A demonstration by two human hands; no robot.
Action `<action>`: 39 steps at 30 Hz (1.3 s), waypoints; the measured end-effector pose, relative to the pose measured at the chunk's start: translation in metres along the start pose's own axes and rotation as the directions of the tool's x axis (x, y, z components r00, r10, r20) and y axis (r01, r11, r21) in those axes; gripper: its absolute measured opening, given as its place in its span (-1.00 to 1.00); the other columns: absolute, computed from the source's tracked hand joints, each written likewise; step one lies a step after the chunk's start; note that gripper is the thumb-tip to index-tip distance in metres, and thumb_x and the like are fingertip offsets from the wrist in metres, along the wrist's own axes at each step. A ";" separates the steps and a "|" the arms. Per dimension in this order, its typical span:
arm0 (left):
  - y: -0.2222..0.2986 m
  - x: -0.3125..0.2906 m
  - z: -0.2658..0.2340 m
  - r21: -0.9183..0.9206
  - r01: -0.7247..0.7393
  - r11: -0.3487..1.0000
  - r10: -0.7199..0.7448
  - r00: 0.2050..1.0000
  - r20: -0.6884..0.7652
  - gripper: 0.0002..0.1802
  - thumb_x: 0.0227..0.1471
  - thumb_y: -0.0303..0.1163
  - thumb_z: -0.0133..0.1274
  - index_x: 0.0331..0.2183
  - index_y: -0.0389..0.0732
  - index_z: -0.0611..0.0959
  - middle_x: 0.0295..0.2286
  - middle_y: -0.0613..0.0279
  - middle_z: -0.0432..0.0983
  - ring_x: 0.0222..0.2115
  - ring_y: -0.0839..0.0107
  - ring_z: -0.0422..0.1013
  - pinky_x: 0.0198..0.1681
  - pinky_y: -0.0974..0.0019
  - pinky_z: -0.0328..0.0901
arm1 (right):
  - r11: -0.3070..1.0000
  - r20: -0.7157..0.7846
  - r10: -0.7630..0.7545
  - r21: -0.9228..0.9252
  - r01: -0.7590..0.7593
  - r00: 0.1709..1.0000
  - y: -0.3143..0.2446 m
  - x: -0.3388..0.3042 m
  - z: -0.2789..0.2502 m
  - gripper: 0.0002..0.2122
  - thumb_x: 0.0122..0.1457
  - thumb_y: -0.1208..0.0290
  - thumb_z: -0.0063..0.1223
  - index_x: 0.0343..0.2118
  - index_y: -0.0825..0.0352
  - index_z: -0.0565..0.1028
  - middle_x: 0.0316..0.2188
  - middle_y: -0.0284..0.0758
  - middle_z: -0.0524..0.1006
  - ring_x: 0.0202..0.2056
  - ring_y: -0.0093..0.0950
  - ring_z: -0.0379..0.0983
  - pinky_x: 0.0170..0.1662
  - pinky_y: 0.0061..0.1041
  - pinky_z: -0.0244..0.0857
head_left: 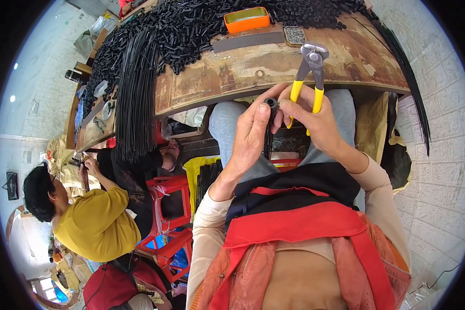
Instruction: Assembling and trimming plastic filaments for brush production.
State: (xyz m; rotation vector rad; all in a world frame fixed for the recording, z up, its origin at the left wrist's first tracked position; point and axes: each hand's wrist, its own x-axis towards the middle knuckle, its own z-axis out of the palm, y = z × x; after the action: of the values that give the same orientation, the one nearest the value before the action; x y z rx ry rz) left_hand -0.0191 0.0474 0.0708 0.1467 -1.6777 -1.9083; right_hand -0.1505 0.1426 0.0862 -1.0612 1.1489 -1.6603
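My left hand (250,132) is closed around a small black tubular piece (272,103), its round open end facing up between thumb and fingers. Thin black rods (267,144) show below that hand; whether they join the piece I cannot tell. In my right hand (315,119) sits a pair of end-cutting pincers (312,64) with yellow grips, metal head pointing up and away. The right thumb and fingertips come close to the black piece, and whether they touch it is unclear. Both hands are over my lap, just short of the table edge.
The worn wooden table (212,82) carries a heap of short black tubes (191,31), a bundle of long black rods (136,93), an orange box (247,20) and a small dish of metal bits (294,35). A co-worker in yellow (98,217) sits at left, near red stools (170,206).
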 end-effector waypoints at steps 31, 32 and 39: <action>-0.012 0.006 -0.020 -0.012 0.034 0.999 -0.034 0.999 -0.012 -0.43 0.28 0.09 -0.42 -0.29 -0.26 0.38 -0.63 0.42 0.15 -0.60 0.63 0.04 -0.53 0.50 -0.01 | 0.733 0.115 0.480 -0.597 -0.326 0.870 -0.048 -0.017 -0.025 -0.69 0.30 0.33 -0.13 0.03 0.38 0.34 -0.56 -0.37 0.47 -0.58 -0.63 0.39 -0.48 -0.62 0.25; -0.012 0.006 -0.020 -0.051 0.020 0.998 -0.021 1.000 -0.016 -0.44 0.29 0.08 -0.39 -0.27 -0.27 0.40 -0.63 0.44 0.16 -0.60 0.66 0.03 -0.54 0.52 -0.03 | 0.733 0.113 0.481 -0.596 -0.327 0.870 -0.048 -0.019 -0.027 -0.69 0.30 0.33 -0.13 0.03 0.38 0.34 -0.56 -0.37 0.47 -0.58 -0.63 0.39 -0.48 -0.62 0.25; -0.006 0.003 -0.019 0.086 0.024 0.996 -0.026 0.999 0.021 -0.45 0.28 0.08 -0.39 -0.30 -0.25 0.38 -0.62 0.44 0.15 -0.59 0.65 0.03 -0.53 0.52 -0.03 | 0.727 0.233 0.611 -0.541 -0.421 0.756 -0.084 -0.002 -0.032 -0.75 0.33 0.27 -0.18 -0.11 0.36 0.36 -0.54 -0.39 0.46 -0.53 -0.62 0.45 -0.42 -0.63 0.29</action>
State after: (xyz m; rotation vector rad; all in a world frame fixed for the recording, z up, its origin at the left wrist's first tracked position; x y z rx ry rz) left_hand -0.0147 0.0299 0.0627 0.1817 -1.7820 -1.8630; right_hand -0.1939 0.1725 0.1590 -1.1433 1.4304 -0.6796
